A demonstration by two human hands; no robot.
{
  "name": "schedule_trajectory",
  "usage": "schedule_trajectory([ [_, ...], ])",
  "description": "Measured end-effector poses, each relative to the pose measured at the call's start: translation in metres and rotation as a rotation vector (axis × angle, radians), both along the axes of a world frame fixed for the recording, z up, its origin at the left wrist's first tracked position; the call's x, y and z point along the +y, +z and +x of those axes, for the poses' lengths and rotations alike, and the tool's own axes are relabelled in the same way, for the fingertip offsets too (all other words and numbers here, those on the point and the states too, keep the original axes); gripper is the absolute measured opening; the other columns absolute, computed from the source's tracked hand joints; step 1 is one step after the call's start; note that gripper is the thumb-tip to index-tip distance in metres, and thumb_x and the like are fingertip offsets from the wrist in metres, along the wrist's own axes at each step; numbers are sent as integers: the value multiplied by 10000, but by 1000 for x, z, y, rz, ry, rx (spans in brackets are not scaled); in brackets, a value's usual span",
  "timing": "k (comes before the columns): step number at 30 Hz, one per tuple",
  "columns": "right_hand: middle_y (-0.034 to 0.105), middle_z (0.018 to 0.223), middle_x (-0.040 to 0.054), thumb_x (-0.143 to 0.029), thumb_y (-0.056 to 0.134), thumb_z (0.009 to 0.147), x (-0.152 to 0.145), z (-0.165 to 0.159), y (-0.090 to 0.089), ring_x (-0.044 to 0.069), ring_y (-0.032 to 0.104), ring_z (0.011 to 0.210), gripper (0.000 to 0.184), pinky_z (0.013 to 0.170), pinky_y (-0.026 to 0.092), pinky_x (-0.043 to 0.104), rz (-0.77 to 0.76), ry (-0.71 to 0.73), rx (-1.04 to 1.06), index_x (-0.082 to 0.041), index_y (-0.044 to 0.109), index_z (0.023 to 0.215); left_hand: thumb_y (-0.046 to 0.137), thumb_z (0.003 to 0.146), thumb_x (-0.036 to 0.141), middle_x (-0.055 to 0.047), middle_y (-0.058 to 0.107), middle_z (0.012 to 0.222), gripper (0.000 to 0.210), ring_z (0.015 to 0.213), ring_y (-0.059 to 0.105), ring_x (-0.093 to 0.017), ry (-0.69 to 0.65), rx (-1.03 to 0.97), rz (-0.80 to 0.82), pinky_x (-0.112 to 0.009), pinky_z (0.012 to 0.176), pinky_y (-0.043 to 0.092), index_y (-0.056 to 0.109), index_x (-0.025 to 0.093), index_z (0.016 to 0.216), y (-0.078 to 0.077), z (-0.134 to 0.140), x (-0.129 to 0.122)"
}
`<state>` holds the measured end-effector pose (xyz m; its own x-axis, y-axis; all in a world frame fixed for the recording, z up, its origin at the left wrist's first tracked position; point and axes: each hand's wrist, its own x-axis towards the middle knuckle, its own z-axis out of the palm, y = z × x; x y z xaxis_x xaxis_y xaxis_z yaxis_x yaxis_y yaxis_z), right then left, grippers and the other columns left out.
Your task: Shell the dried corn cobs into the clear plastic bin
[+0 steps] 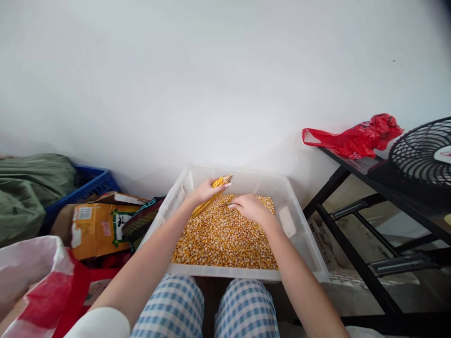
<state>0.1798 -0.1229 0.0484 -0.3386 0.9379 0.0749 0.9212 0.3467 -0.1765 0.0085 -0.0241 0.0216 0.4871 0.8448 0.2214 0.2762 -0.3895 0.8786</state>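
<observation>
My left hand [206, 192] is closed around an ear of dried corn [221, 180], its tip pointing up and to the right. Yellow kernels still cover the part that shows. Just to the right, my right hand [250, 207] is closed on a thin, dark, pointed tool [223, 205]. Its tip points left toward the ear; whether it touches is too small to tell, and its handle is hidden in my fingers. Both hands are over a clear plastic bin [225, 271] holding a thick layer of loose corn kernels [225, 239].
A white wall [225, 84] rises behind the bin. At the left are a blue crate [95, 180], an orange package [93, 230] and a red-and-white bag [42, 291]. On the right, a black metal-framed table [338, 220] carries a red plastic bag [366, 136] and a fan [423, 152].
</observation>
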Motion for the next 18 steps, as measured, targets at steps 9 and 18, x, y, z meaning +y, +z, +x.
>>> schedule_trajectory([
  [9, 667, 839, 46, -373, 346, 873, 3, -6, -2, 146, 586, 748, 342, 622, 333, 216, 48, -48, 45, -199, 641, 867, 476, 681, 611, -34, 558, 543, 471, 462, 542, -163, -109, -99, -377, -250, 426, 385, 556, 160, 791, -2, -1, 1],
  [18, 665, 855, 63, -364, 292, 892, 6, -4, -4, 154, 579, 765, 373, 690, 314, 240, 199, -66, 39, -198, 624, 857, 431, 702, 632, -37, 554, 580, 517, 500, 563, -185, -86, -133, -426, -283, 462, 408, 539, 174, 918, -5, -3, 9],
])
